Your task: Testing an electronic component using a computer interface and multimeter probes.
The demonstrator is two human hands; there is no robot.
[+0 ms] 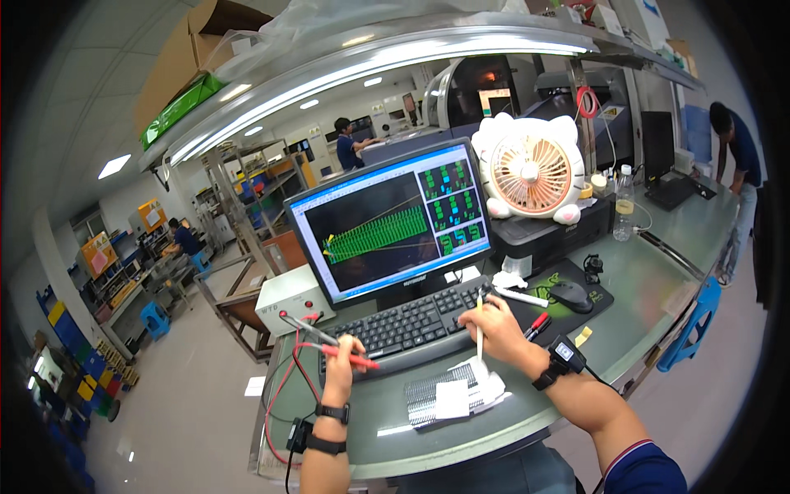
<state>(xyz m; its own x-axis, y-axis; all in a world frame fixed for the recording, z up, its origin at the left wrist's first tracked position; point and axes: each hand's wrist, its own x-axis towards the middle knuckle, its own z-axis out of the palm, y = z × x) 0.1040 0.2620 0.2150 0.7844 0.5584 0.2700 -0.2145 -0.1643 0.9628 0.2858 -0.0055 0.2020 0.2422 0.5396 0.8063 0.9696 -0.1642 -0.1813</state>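
My left hand (340, 365) is closed around a red test probe (359, 360) in front of the keyboard's left end. A grey pen-like probe (319, 333) lies across the same fingers. Pinched upright in my right hand (504, 331) is a slim pale stick (480, 337), whose exact kind I cannot make out. Its lower end meets crumpled white paper (489, 387). Beside that paper lies a dark panel with rows of small metallic parts (421, 398), partly covered by a white slip (452, 400).
A monitor (387, 222) with a green board layout stands behind the keyboard (411, 325). A white box with sockets (288, 300) is to the left. On the right are a mouse (570, 297), markers (538, 326), a bottle (624, 206) and a white fan (531, 173).
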